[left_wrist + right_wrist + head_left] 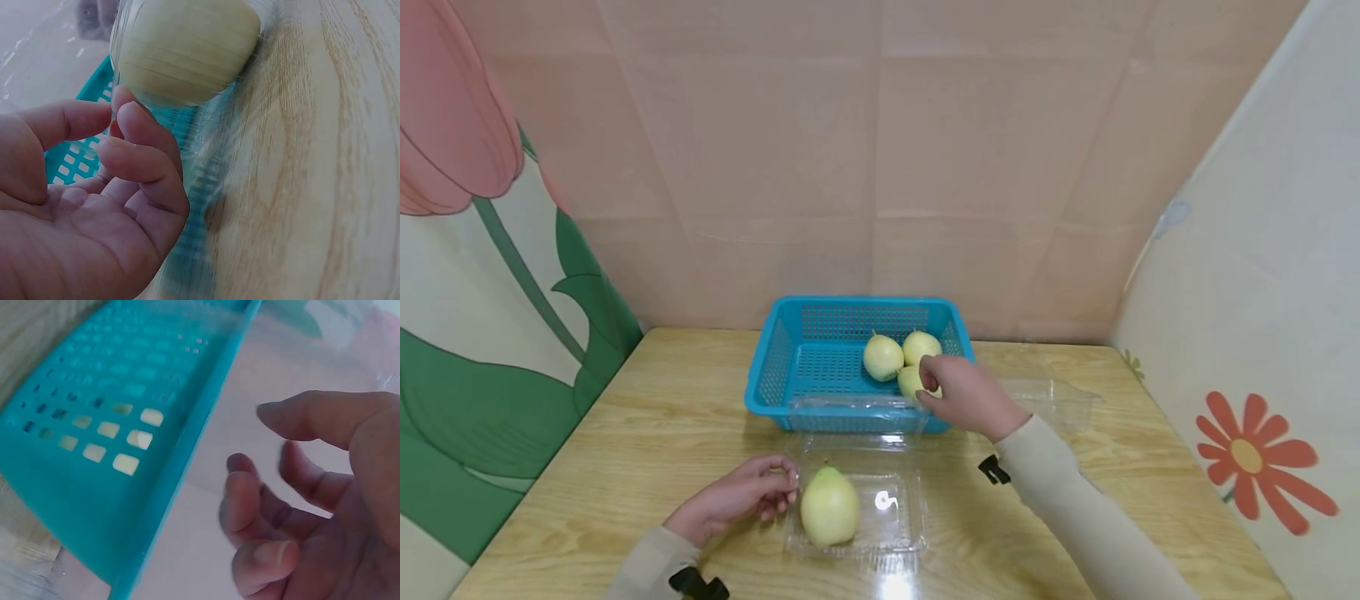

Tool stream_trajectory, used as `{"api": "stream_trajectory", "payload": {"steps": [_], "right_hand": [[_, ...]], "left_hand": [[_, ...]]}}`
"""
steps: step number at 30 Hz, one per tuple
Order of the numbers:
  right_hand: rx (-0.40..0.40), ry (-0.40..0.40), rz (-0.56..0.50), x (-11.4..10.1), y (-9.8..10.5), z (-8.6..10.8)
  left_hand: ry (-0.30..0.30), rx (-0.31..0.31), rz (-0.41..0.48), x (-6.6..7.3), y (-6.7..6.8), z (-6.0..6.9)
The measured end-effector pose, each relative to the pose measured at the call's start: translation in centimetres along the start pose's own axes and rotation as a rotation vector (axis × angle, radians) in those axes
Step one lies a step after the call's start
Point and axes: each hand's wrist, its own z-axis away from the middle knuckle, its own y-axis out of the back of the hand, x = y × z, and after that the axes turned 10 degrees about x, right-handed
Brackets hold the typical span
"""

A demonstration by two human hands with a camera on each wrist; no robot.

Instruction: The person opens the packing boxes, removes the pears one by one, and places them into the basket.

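Note:
A clear plastic clamshell box (906, 521) lies on the table with its lid raised toward the basket. One yellow-green pear (830, 507) sits in its left half. My left hand (748, 493) pinches the box's left edge between thumb and fingertips, close beside the pear (187, 50). Over the right front of a blue basket (760, 367), my right hand (973, 398) hovers with loosely bent fingers and nothing between them. Several pears (883, 358) are grouped in the basket's right half; the nearest is partly hidden by that hand. The right wrist view shows the basket's perforated wall (125, 550).
Another clear plastic container (1067, 404) stands right of the basket, partly behind my right forearm. The wooden table (692, 392) meets a pink-beige backdrop (760, 167) behind the basket. Flower-patterned panels (1262, 292) flank both sides.

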Motion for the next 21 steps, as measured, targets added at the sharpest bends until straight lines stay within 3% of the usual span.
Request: {"api": "stream_trajectory", "payload": {"steps": [6,13,18,21], "right_hand": [[-0.142,-0.044,0.074,-1.5,1.1,2.5],[-0.294,-0.047,0.028,-3.2,1.8,4.7],[-0.393,-0.027,-0.044,-5.0,0.9,5.4],[-0.41,0.005,-0.079,-6.1,-0.5,5.5]], "left_hand": [[0.007,0.0,0.008,0.0,0.0,0.0],[0.004,0.001,0.012,-0.1,0.0,0.0],[-0.009,0.0,0.007,-0.1,0.0,0.0],[-0.015,-0.004,0.007,-0.1,0.0,0.0]]}}
